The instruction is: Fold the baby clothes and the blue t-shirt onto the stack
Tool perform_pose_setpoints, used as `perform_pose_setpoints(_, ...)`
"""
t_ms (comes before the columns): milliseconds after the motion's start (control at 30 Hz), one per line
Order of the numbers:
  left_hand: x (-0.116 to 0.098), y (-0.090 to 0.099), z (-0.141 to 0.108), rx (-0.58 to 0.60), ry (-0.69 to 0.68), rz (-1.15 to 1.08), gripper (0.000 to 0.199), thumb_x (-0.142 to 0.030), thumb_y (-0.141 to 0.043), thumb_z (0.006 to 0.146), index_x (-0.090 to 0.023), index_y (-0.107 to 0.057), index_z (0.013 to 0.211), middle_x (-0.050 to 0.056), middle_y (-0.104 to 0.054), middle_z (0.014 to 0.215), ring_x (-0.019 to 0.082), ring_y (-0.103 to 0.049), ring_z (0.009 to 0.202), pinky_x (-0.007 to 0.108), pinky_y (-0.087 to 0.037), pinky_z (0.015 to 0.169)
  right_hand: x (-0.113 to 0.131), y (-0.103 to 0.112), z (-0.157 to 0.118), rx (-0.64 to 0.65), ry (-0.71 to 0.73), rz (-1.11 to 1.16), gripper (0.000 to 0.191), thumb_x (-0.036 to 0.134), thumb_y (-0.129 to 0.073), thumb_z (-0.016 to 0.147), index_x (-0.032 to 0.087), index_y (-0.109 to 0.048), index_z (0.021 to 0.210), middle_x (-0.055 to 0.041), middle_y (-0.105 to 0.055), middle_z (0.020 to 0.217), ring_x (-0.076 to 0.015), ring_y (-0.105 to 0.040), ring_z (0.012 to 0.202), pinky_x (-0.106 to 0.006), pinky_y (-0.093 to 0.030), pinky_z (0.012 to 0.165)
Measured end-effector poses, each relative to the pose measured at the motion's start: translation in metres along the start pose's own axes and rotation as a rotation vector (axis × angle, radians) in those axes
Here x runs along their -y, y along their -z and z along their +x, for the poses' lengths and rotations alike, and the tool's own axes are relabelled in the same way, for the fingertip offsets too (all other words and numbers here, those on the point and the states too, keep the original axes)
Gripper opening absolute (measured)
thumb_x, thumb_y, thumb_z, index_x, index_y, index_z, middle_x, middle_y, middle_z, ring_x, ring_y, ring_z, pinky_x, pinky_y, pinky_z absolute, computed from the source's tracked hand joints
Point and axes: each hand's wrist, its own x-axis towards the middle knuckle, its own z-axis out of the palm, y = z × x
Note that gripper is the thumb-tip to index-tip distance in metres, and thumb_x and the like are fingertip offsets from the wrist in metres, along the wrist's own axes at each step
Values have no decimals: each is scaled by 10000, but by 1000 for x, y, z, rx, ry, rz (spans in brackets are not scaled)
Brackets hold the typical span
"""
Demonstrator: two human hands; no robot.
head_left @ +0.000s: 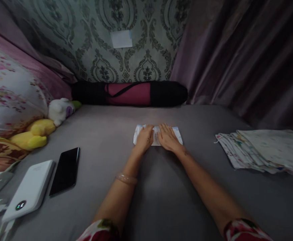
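A small white folded cloth or pad (156, 140) lies on the grey bed sheet (106, 134), its long side running left to right. My left hand (144, 137) rests on its left part, with a bracelet on that forearm. On the right part my right hand (167, 136) lies flat, palm down, fingers stretched forward. Neither hand is seen gripping the pad. Between the two hands a narrow strip of its surface shows.
Folded patterned cloths (262, 147) are stacked at the right. A black phone (65, 171), a white power bank (29, 189) with cables, and plush toys (61, 110) are at the left. A black and red long bag (128, 93) lies along the wall.
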Motion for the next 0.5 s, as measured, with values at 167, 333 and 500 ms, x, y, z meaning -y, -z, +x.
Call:
perform_pose_setpoints(167, -1, -13, -8, 105, 71, 256, 495, -376, -304, 981, -119, -449, 1379, 145, -440, 1451, 286, -368, 1365, 476, -261, 1129, -12, -14, -9, 49, -31, -42, 610, 367, -199, 960, 50, -313, 1468, -127, -266, 1544, -255, -179, 1436, -428, -120, 1163)
perform_pose_setpoints(333, 0, -10, -6, 104, 90, 205, 503, -382, -317, 971, -126, -455, 1382, 162, -427, 1456, 292, -338, 1383, 473, -218, 1144, -17, -14, -8, 39, -37, -8, 608, 378, -202, 965, 51, -316, 1465, -142, -280, 1536, -249, -196, 1432, -430, -142, 1158)
perform_pose_setpoints(500, 10, -8, -5, 22, 163, 148, 553, -397, -344, 959, -96, -383, 1421, 191, -374, 1482, 293, -251, 1421, 491, -139, 1160, -31, -14, -11, -69, -102, -65, 637, 394, -227, 963, -1, -296, 1457, -189, -273, 1529, -277, -181, 1432, -459, -131, 1156)
